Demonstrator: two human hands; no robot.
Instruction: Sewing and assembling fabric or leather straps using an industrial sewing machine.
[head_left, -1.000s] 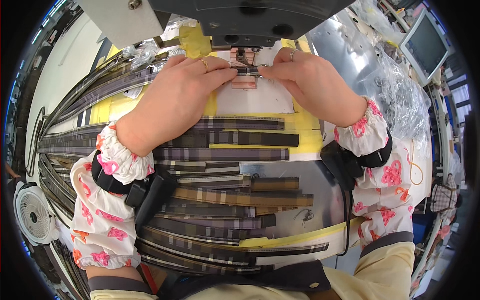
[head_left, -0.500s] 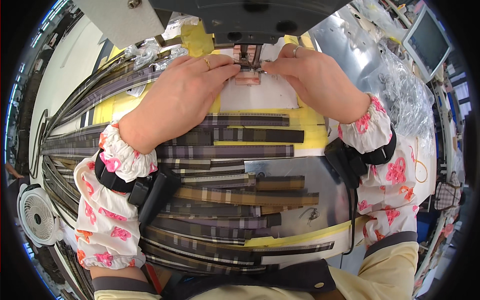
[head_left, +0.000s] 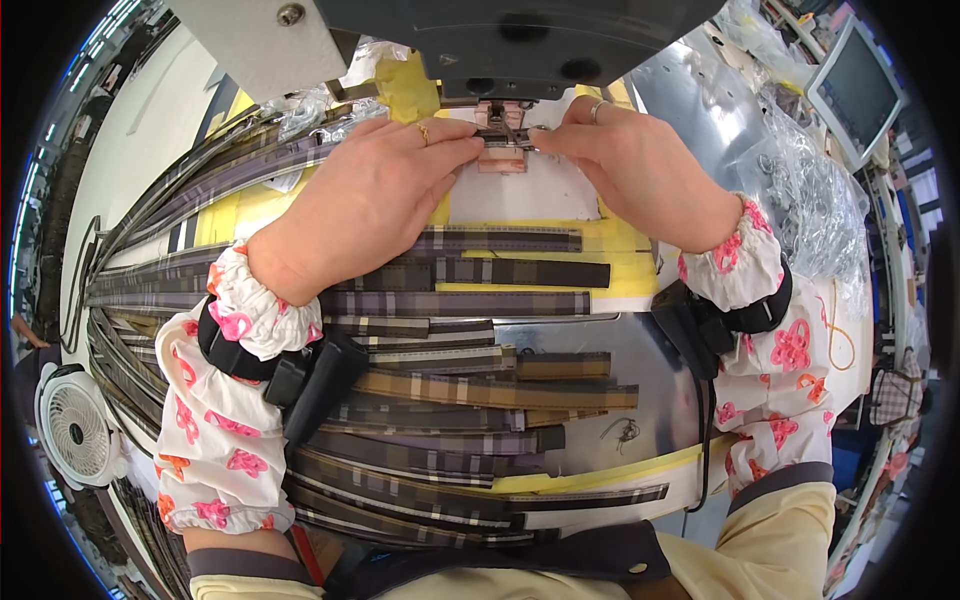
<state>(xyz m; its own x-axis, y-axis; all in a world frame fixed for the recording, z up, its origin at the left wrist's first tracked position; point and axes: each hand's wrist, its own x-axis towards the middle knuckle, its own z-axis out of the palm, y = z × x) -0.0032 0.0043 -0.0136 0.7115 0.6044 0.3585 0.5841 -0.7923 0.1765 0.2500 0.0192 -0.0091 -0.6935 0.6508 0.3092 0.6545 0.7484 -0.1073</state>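
A narrow dark strap [head_left: 507, 139] lies at the pink-marked plate [head_left: 503, 163] under the head of a sewing machine [head_left: 520, 50]. From the left, my left hand [head_left: 375, 195] holds the strap, its fingertips pressed together on it and the palm turned down. My right hand [head_left: 640, 165] pinches the strap's other end between thumb and forefinger. Part of the strap is hidden under my fingers and the machine's foot. Below my hands lie several plaid straps [head_left: 520, 272] in purple, black and brown, side by side with their ends pointing right.
Long strap lengths bundle toward the left edge. A white fan [head_left: 78, 425] stands at lower left. Clear plastic bags [head_left: 815, 210] and a tablet-like screen [head_left: 856, 90] are at the right. Yellow sheeting [head_left: 625, 250] covers part of the table, and loose thread [head_left: 622, 432] rests on a metal plate.
The view has shifted slightly. Between my fingertips the strap now shows more plainly, lying across the pink-marked plate. Both hands keep nearly the same place, and the loose straps have not moved.
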